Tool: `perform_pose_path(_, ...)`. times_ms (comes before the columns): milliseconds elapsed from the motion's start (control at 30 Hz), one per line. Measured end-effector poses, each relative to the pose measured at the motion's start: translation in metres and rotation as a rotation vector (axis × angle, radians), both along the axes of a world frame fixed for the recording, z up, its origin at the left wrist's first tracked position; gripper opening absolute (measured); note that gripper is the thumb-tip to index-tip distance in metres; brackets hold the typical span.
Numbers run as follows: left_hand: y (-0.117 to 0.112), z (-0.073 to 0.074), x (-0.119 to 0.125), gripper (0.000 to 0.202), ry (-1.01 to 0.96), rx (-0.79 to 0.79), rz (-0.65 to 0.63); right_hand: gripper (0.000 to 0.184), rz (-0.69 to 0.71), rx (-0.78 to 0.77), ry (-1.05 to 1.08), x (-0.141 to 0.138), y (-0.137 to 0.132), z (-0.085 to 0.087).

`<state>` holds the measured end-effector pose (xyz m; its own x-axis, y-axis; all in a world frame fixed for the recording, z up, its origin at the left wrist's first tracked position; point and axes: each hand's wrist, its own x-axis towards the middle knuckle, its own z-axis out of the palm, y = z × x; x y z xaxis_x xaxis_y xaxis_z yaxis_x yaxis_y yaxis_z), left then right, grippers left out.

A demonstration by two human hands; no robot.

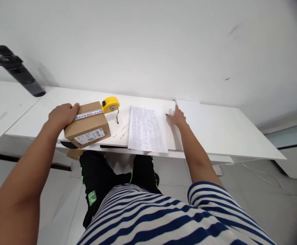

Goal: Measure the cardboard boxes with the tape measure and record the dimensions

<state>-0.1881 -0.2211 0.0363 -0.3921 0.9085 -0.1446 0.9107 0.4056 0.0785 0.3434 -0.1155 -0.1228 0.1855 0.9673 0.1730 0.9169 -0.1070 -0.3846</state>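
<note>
My left hand (63,114) rests on the far left corner of a small cardboard box (87,126) and pins down the end of a measuring tape blade (88,114). The blade runs across the box top to a yellow tape measure case (110,104) lying on the white desk (214,129). My right hand (177,117) lies on the desk just right of a printed sheet of paper (147,129), its fingers closed around a small dark pen (166,114) whose tip shows at the sheet's edge.
A dark bottle-like object with a cable (18,69) stands at the back left on a neighbouring desk. A second cardboard piece (74,153) shows under the desk edge. My striped shirt and dark trousers fill the bottom of the view.
</note>
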Motion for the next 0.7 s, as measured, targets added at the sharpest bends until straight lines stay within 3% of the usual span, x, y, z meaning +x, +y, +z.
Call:
perform_pose_path(100, 0.007, 0.000, -0.004, 0.075, 0.037, -0.032, -0.005, 0.038, 0.040, -0.057, -0.055, 0.025, -0.007, -0.016)
perform_pose_path(233, 0.014, -0.004, -0.009, 0.081, 0.097, -0.037, 0.018, 0.037, 0.073, 0.031, -0.038, 0.018, 0.001, -0.017)
perform_pose_path(367, 0.015, -0.003, -0.012, 0.080, 0.130, -0.033, 0.067, 0.043, 0.077, 0.329, 0.138, -0.005, 0.027, -0.009)
perform_pose_path(533, 0.010, 0.004, -0.005, 0.077, 0.138, -0.037, 0.091, 0.047, 0.321, 0.573, 0.239, -0.032, 0.052, -0.011)
perform_pose_path(600, 0.011, 0.005, -0.002, 0.079, 0.177, -0.060, 0.113, 0.052, 0.299, 0.591, 0.359, -0.038, 0.054, -0.016)
perform_pose_path(700, 0.014, 0.002, -0.004, 0.081, 0.232, -0.066, 0.140, 0.050, 0.170, 0.465, 0.572, -0.043, 0.051, -0.023)
